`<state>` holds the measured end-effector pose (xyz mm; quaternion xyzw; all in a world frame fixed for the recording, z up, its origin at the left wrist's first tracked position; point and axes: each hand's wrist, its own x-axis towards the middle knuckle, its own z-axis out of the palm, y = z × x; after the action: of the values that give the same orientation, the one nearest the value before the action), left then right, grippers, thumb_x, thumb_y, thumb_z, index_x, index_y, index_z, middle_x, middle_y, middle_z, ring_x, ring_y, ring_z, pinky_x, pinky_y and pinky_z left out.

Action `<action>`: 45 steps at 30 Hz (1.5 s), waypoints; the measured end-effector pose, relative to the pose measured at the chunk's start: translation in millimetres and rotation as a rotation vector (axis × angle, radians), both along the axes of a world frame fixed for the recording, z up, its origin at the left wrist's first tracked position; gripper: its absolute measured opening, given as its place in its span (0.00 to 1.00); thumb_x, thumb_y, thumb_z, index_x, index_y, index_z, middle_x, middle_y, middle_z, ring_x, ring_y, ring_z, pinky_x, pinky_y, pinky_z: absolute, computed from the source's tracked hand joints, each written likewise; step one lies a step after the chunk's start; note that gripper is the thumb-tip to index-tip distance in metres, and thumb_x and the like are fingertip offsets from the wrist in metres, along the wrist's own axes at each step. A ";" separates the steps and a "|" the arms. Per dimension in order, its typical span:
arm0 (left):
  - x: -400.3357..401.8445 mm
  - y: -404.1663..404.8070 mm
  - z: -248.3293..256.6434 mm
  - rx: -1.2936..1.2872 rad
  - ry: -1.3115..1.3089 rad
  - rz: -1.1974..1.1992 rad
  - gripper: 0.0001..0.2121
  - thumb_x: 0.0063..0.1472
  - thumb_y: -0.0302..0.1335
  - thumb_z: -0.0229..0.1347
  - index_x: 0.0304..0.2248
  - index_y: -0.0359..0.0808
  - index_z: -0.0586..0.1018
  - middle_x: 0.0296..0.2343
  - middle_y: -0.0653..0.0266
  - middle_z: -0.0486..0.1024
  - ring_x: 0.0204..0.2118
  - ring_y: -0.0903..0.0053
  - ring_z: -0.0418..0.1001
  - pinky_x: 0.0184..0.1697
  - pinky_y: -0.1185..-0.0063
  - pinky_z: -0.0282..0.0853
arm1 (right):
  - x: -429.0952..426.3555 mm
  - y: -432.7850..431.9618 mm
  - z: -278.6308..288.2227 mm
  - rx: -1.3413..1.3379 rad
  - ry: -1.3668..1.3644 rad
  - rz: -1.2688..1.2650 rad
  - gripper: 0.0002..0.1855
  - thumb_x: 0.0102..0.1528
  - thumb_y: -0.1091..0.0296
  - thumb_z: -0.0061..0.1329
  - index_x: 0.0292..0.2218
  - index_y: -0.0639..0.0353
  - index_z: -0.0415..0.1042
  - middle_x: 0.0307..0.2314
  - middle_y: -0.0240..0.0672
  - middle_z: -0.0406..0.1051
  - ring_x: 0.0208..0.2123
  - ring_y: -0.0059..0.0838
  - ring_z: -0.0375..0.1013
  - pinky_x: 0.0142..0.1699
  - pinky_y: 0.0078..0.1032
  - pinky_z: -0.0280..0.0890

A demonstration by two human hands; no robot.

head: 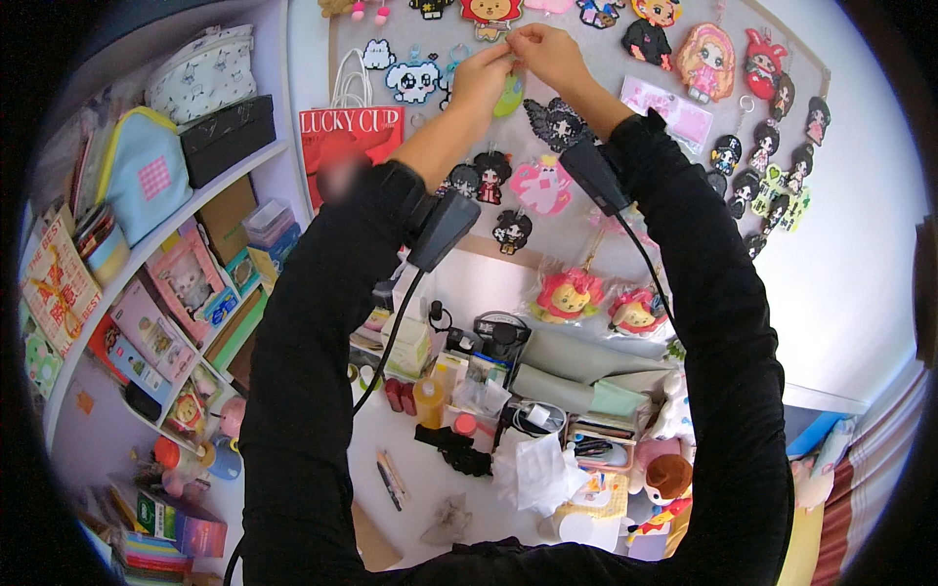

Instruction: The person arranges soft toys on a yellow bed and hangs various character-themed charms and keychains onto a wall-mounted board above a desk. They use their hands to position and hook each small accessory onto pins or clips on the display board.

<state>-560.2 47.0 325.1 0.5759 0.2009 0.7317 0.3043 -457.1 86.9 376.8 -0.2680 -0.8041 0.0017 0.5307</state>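
Observation:
Both arms reach up to a grey felt display board [630, 212] on the wall. My left hand [480, 84] and my right hand [548, 58] meet fingertip to fingertip, pinching the top end of a green charm [509, 95]. The charm hangs just below the fingers, partly behind my left hand; the small part in the pinch is hidden. Above the hands is a lion bead charm [489, 16]. Left of them hangs a white puppy bead charm [412, 79]. A black winged charm [557, 126] is below my right hand, and a pink charm [541, 183] lower down.
A red paper bag [352, 146] with white handles hangs left of the board. Shelves [220, 172] with boxes and pouches line the left. Bagged lion plush charms [568, 293] hang below. On the white desk [418, 505] are a yellow bottle [429, 401], tissues [538, 469] and pens [390, 480].

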 end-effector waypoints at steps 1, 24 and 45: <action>-0.7 -8.5 -6.7 -0.009 -0.047 -0.060 0.16 0.53 0.21 0.42 0.43 0.28 0.63 0.35 0.59 0.67 0.37 0.76 0.66 0.41 0.81 0.61 | 2.5 -4.2 -0.7 -0.035 -0.006 0.062 0.14 0.48 0.59 0.43 0.31 0.62 0.69 0.21 0.31 0.69 0.22 0.17 0.68 0.27 0.13 0.61; 22.0 -293.8 -287.2 -0.819 -0.529 -0.493 0.20 0.58 0.44 0.36 0.43 0.38 0.63 0.33 0.65 0.66 0.37 0.71 0.66 0.38 0.74 0.63 | 22.2 -237.2 -250.0 -0.860 -0.129 0.523 0.10 0.46 0.67 0.48 0.26 0.64 0.64 0.18 0.32 0.67 0.18 0.16 0.66 0.22 0.14 0.63; -43.1 -402.9 -382.0 -0.826 -0.799 -0.081 0.17 0.57 0.28 0.41 0.45 0.29 0.59 0.42 0.54 0.62 0.46 0.66 0.61 0.48 0.70 0.59 | -31.2 -279.9 -411.5 -1.305 -0.280 0.650 0.22 0.47 0.59 0.45 0.40 0.65 0.61 0.32 0.40 0.67 0.34 0.31 0.67 0.36 0.24 0.63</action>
<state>-603.2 -355.9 -56.9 0.0953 0.3172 0.7412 0.5839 -488.3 -192.9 -34.7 -0.2752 -0.7383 0.6021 0.1289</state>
